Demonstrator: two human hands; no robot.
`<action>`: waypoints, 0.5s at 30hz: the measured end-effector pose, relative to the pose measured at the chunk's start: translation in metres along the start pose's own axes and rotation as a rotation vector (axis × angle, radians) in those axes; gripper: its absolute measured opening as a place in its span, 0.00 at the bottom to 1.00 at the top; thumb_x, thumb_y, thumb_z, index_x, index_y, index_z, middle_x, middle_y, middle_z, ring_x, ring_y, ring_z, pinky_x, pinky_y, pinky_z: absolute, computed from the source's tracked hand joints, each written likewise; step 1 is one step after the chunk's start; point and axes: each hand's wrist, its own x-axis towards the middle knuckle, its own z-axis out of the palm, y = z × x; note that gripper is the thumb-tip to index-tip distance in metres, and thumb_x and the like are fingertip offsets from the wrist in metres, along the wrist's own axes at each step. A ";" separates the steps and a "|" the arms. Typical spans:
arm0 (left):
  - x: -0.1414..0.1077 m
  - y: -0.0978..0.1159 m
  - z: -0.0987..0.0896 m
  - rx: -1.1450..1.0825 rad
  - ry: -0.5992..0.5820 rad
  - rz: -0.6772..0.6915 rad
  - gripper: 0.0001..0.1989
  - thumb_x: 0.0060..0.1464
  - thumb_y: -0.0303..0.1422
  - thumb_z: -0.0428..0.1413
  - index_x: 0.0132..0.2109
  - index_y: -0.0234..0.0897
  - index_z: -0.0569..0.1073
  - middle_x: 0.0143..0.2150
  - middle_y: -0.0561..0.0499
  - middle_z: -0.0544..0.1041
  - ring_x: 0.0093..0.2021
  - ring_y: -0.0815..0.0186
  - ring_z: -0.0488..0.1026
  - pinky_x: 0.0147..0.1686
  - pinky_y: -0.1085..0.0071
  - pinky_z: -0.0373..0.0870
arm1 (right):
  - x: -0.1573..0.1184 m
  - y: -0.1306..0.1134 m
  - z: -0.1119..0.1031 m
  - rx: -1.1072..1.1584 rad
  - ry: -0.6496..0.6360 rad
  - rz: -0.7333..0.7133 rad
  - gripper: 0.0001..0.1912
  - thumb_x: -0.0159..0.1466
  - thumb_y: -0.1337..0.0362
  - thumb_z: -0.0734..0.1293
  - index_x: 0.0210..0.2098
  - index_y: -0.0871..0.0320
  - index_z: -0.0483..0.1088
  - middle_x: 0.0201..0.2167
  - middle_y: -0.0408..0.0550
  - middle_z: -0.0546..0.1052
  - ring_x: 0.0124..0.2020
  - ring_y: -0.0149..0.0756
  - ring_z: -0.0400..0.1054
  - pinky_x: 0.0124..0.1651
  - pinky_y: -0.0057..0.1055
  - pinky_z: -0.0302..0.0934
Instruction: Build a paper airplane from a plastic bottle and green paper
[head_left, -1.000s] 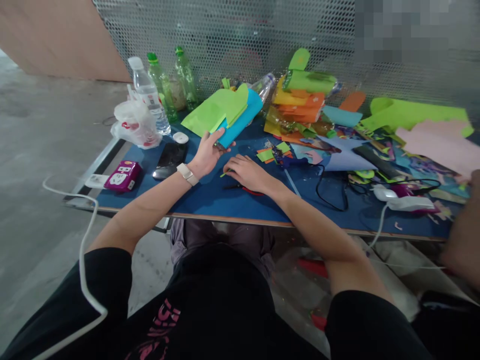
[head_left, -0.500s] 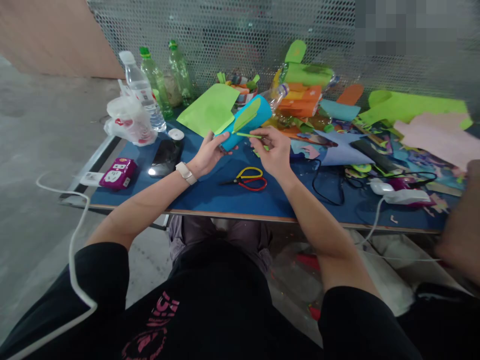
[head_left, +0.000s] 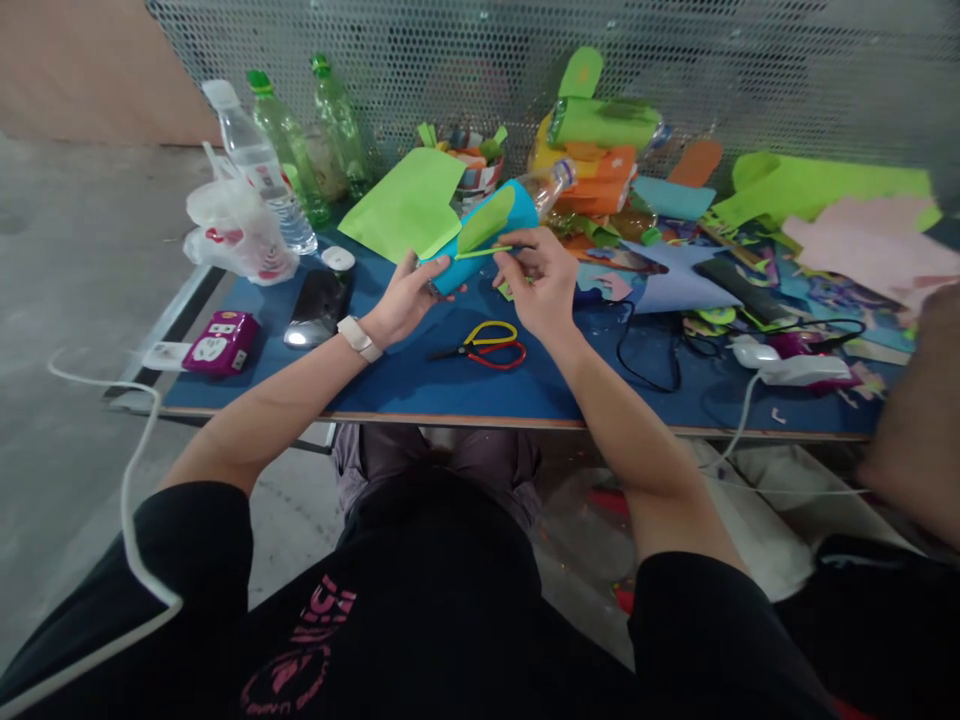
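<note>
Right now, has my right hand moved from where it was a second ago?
Yes. Judged against the scissors, your right hand has moved away from you and rightward: it partly covered them, and now leaves them in full view.

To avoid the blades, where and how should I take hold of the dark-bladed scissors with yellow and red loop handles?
Probably by the yellow and red loops, from the right: the scissors lie flat, blades pointing left, loops on the right.

Left hand curled in grip; right hand pinching.
</note>
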 end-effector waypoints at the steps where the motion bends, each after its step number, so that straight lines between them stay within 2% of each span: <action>1: 0.001 0.000 -0.001 0.004 -0.004 0.001 0.33 0.67 0.48 0.82 0.68 0.46 0.77 0.58 0.43 0.93 0.63 0.42 0.94 0.59 0.52 0.88 | 0.001 -0.001 0.000 -0.007 0.004 0.005 0.34 0.84 0.24 0.69 0.60 0.46 0.84 0.44 0.49 0.87 0.38 0.44 0.88 0.41 0.43 0.89; 5: 0.002 -0.002 -0.001 0.008 -0.029 -0.002 0.36 0.67 0.50 0.82 0.71 0.49 0.75 0.59 0.44 0.93 0.62 0.42 0.94 0.60 0.50 0.89 | 0.004 -0.008 -0.001 -0.031 0.045 -0.016 0.37 0.82 0.20 0.68 0.55 0.47 0.84 0.52 0.52 0.87 0.33 0.38 0.86 0.35 0.39 0.86; 8: 0.000 -0.001 0.002 -0.016 -0.005 -0.017 0.38 0.66 0.48 0.83 0.72 0.49 0.74 0.60 0.44 0.92 0.64 0.41 0.94 0.64 0.47 0.88 | 0.005 -0.013 -0.001 -0.013 0.079 0.017 0.41 0.80 0.16 0.67 0.53 0.47 0.85 0.56 0.53 0.87 0.30 0.35 0.84 0.31 0.38 0.83; 12: -0.004 0.002 0.007 -0.047 0.038 -0.032 0.36 0.64 0.43 0.84 0.70 0.49 0.76 0.60 0.43 0.92 0.68 0.37 0.92 0.67 0.44 0.88 | 0.004 -0.017 0.001 0.050 0.085 0.126 0.44 0.75 0.12 0.69 0.55 0.45 0.84 0.53 0.52 0.87 0.29 0.37 0.84 0.30 0.40 0.84; 15: -0.005 0.003 0.010 -0.057 0.042 -0.036 0.35 0.64 0.42 0.85 0.69 0.48 0.77 0.62 0.43 0.91 0.71 0.36 0.90 0.68 0.43 0.87 | 0.002 -0.015 0.003 0.086 0.078 0.149 0.44 0.74 0.12 0.69 0.58 0.45 0.80 0.52 0.50 0.86 0.30 0.37 0.83 0.32 0.39 0.84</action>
